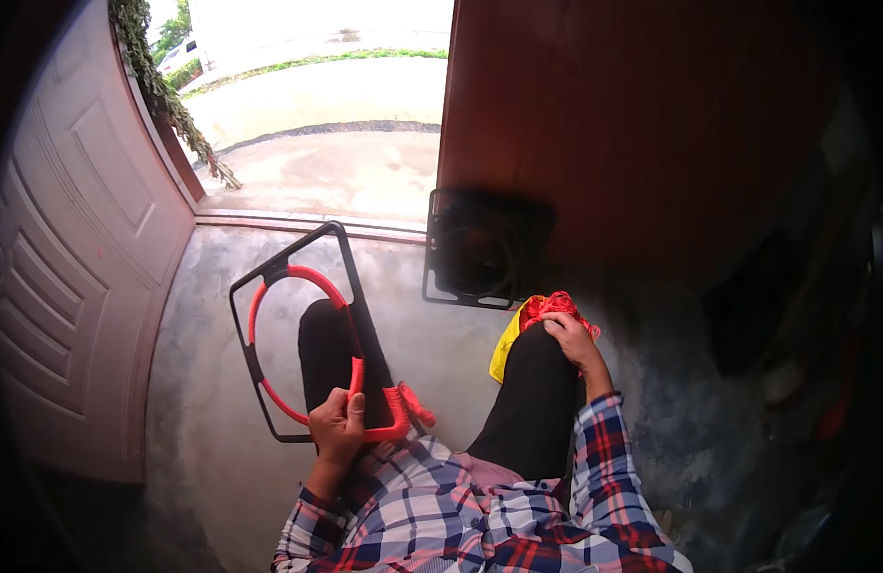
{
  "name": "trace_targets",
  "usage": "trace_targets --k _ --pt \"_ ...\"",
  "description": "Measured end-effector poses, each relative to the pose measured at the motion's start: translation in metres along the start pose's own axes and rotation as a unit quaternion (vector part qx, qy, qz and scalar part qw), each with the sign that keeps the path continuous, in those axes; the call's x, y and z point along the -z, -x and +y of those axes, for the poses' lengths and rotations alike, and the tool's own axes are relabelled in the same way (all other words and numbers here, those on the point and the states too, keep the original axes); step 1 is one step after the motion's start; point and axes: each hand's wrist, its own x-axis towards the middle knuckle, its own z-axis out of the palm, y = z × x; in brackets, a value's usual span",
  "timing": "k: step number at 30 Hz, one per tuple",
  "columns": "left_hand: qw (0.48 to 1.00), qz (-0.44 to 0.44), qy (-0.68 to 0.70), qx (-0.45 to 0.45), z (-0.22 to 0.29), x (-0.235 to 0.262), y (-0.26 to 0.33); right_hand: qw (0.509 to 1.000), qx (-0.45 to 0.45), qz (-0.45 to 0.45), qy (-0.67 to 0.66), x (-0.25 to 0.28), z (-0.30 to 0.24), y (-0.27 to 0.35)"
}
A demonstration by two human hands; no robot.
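My left hand is closed round the red-wrapped inner ring of a black rectangular frame, its thumb on top. The frame leans tilted over my left thigh. Red cord covers much of the ring and is wound thickly round the frame's near right corner. A short red bundle hangs beside that corner. On my right knee, my right hand has its fingers curled over a tangle of red cord. A yellow bag or cloth sits under the cord.
Another black frame stands in shadow ahead, by a dark red door panel. A pale panelled door stands at the left. Beyond the threshold lies bright ground outside. The floor is grey and smooth.
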Motion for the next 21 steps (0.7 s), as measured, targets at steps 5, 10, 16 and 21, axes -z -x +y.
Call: trace_targets --k 5,10,16,21 --pt "0.999 0.006 0.038 0.006 -0.002 0.000 0.007 0.994 0.058 -0.031 0.092 -0.034 -0.058 -0.023" --pt "1.000 0.007 0.006 -0.023 0.004 0.004 0.007 0.992 0.125 -0.025 -0.013 -0.061 -0.082 -0.016" --pt "1.000 -0.004 -0.003 -0.012 0.016 0.005 0.008 0.972 0.197 -0.030 0.124 -0.125 -0.084 0.010" --pt "1.000 -0.024 0.000 0.017 0.019 0.009 0.016 0.965 0.144 -0.122 0.180 -0.164 -0.069 0.045"
